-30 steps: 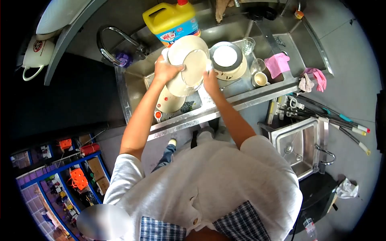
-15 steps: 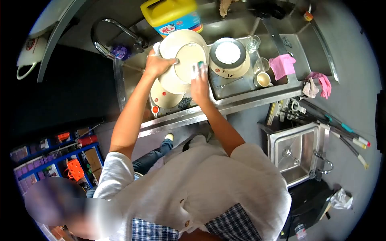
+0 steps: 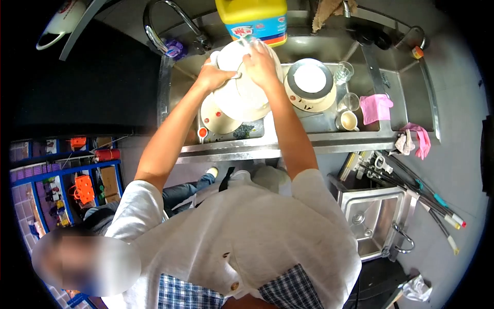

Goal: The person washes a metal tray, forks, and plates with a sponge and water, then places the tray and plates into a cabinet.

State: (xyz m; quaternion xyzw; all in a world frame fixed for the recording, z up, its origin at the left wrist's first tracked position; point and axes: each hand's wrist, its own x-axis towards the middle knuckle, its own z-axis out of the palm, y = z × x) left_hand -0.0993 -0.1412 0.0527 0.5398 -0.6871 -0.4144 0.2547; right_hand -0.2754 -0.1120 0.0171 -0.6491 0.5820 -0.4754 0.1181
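Note:
My left hand grips the left rim of a large cream plate, thumb over its face, above the left part of the sink. Soapy foam whitens my right hand, which presses a greenish scrubber against the plate's upper edge. Below the plate, another plate with red marks lies in the basin, beside a small white spoon with a red inside. To the right, a grey-rimmed white plate rests on a patterned cream plate.
Behind the plate stands a yellow jug, with a faucet at its left. Glasses, a cup and a pink cloth are at the right. A smaller sink and poles lie lower right.
My right hand has moved from the plate's lower right face up to its upper edge. My left hand still holds the rim. The whole view has shifted and turned slightly.

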